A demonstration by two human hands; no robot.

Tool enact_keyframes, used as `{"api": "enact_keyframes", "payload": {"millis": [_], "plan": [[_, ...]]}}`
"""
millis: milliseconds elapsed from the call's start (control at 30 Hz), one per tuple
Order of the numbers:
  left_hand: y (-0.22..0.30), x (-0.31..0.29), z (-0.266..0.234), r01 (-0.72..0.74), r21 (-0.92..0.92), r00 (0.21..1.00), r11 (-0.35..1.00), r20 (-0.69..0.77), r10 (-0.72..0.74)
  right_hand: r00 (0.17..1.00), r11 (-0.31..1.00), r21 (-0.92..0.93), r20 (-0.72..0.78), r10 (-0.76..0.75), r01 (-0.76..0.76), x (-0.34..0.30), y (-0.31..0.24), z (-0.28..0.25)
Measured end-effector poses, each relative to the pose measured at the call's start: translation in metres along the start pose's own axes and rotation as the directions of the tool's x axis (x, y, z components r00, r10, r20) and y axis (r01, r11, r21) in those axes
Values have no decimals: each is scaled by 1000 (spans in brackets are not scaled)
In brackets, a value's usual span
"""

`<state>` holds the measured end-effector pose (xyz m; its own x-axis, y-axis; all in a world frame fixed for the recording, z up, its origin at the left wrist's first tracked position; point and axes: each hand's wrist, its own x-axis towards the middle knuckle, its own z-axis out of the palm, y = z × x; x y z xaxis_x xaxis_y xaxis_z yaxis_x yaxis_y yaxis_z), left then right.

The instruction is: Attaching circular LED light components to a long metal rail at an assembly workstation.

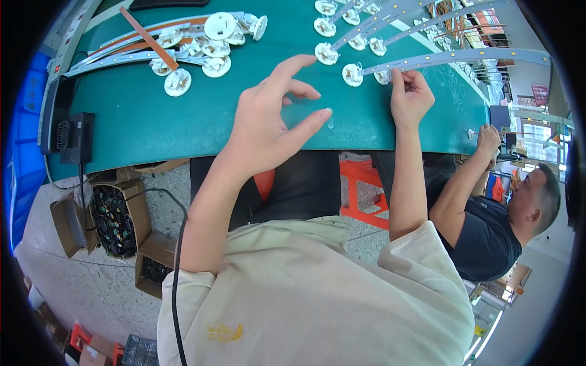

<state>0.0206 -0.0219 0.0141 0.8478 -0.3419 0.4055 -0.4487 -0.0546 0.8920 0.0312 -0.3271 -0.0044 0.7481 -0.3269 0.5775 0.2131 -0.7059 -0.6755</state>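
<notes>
My right hand (412, 100) is closed in a pinch at the lower edge of a long LED strip (464, 57), near the strip's left end. At that end sits a round white cap (352, 74) with small metal parts and thin wires. Part of another white disc (382, 77) shows beside my right fingertips. My left hand (265, 119) hovers over the green table, left of the cap, open with fingers and thumb apart and nothing in it. Its index fingertip appears close to another white cap (326, 53), though I cannot tell whether they touch.
More LED strips (390, 17) with white caps lie at the back right. A pile of strips and round caps (213, 49) lies at the back left, near a black adapter (77, 138). Cartons of small parts (142, 210) stand on the floor. A co-worker (488, 226) sits at right.
</notes>
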Motion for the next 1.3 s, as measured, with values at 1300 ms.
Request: {"api": "enact_keyframes", "payload": {"millis": [1300], "plan": [[3,-2,2,-29,78,999,997,25,27,994,954,-297,91,65,-35,-3,-18,0]]}}
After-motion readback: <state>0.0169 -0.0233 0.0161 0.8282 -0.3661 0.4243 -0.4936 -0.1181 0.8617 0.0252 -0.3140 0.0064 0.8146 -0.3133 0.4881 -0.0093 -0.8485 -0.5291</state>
